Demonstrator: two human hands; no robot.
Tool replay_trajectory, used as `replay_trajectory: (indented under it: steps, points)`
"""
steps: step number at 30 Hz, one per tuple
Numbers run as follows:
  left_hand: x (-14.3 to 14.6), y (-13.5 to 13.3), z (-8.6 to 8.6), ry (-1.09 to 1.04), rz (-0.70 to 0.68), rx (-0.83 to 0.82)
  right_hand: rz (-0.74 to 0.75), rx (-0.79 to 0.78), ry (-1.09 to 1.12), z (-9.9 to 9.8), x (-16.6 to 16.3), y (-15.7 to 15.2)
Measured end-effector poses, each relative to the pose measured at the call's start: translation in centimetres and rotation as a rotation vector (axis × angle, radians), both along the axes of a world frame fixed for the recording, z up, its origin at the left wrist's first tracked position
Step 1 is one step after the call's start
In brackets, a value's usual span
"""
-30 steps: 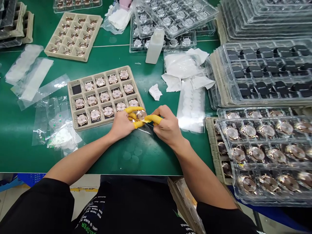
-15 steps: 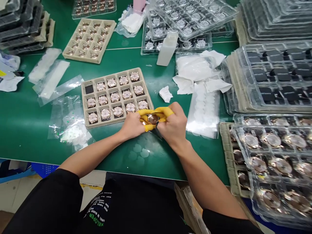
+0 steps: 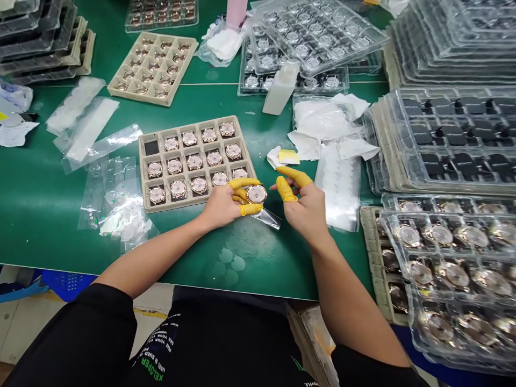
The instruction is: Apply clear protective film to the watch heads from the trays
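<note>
My left hand, with yellow finger cots on its fingers, pinches a rose-gold watch head by its edge, the pale dial facing up. Just right of it is my right hand, also in yellow finger cots, its thumb and forefinger apart and nothing between them. Beyond its fingertips a small yellow pad lies against a crumpled white tissue. Under the watch head a strip of clear film rests on the green table. Behind my left hand sits a beige tray of similar watch heads, its far-left compartment without one.
Another beige tray stands farther back. A white bottle and white wipes are beyond my right hand. Clear trays are stacked along the right, dark trays at the back left. Plastic bags lie left.
My right hand has drawn away from the watch head to the right and its fingers have parted. The watch head now shows its dial. The yellow pad has appeared by the tissue.
</note>
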State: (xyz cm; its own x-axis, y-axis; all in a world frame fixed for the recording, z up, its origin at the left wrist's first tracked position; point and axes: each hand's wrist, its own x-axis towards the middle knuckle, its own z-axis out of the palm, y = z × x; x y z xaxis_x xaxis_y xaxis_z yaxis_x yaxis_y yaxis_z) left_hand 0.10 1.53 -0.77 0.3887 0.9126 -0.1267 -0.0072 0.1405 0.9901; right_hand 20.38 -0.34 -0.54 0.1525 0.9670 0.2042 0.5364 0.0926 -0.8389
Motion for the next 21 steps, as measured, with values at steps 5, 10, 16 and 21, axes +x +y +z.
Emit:
replay_trajectory:
  steps: [5, 10, 16, 21]
  points:
    - [0.0, 0.0, 0.3, -0.003, -0.004, -0.038, 0.07, -0.083, 0.187, 0.2, -0.9, -0.2]
    - [0.0, 0.0, 0.4, 0.019, 0.013, -0.026, 0.094, -0.009, 0.17, 0.5, -0.9, -0.3]
    - [0.0, -0.1, 0.4, 0.019, 0.01, -0.026, 0.153, 0.255, 0.036, 1.4, -0.9, -0.6]
    - [0.0, -0.1, 0.5, 0.023, 0.004, -0.02, 0.206, 0.299, -0.018, 1.3, -1.3, -0.8]
